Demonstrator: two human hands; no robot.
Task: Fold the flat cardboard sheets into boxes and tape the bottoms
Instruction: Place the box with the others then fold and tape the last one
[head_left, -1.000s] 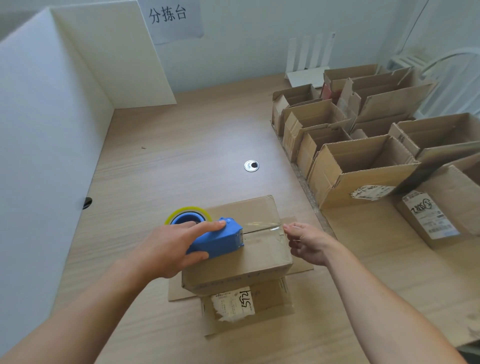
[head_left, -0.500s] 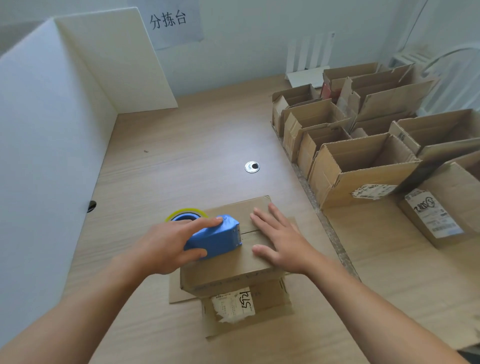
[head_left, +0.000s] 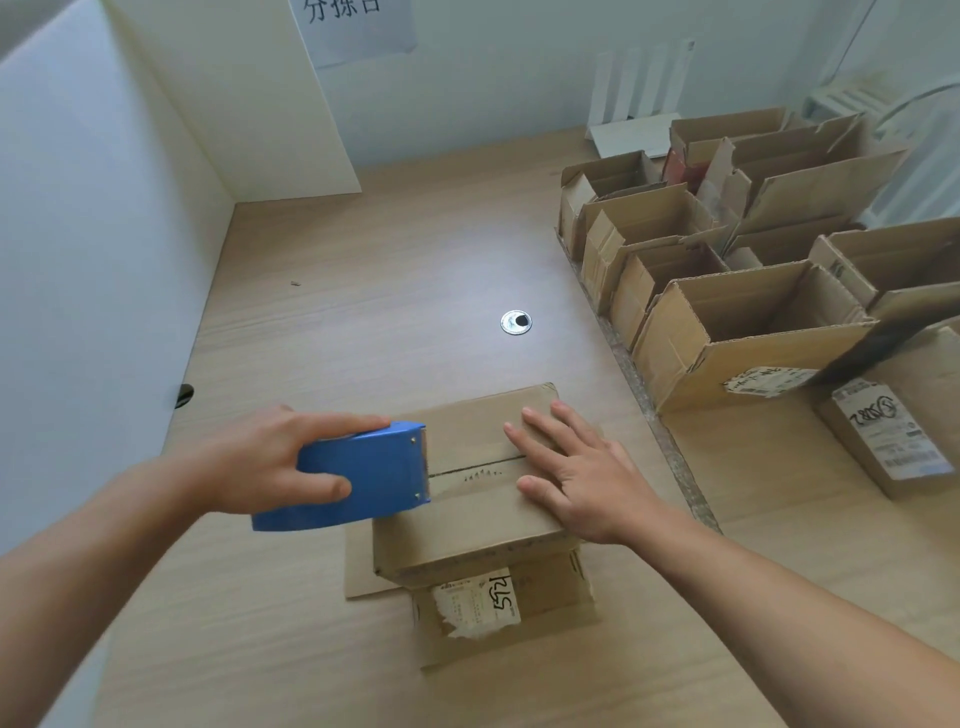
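A small cardboard box (head_left: 467, 525) stands upside down on the wooden table (head_left: 395, 270), its bottom flaps closed and facing up, with clear tape along the seam. My left hand (head_left: 260, 462) grips a blue tape dispenser (head_left: 363, 475) at the box's left edge, its toothed blade at the seam. My right hand (head_left: 571, 467) lies flat with straight fingers on the right half of the box's bottom. The box's lower flaps spread out on the table, one carrying a torn white label (head_left: 475, 603).
Several folded open boxes (head_left: 748, 332) stand in rows at the right, one with a label (head_left: 883, 431) at the near right. A round metal grommet (head_left: 516, 322) sits mid-table. White partition panels (head_left: 93, 249) wall the left side and back corner.
My right hand went from pinching the tape end at the box's right edge to pressing flat on the bottom. My left hand drew the dispenser leftward off the box; the yellow tape roll is now hidden.
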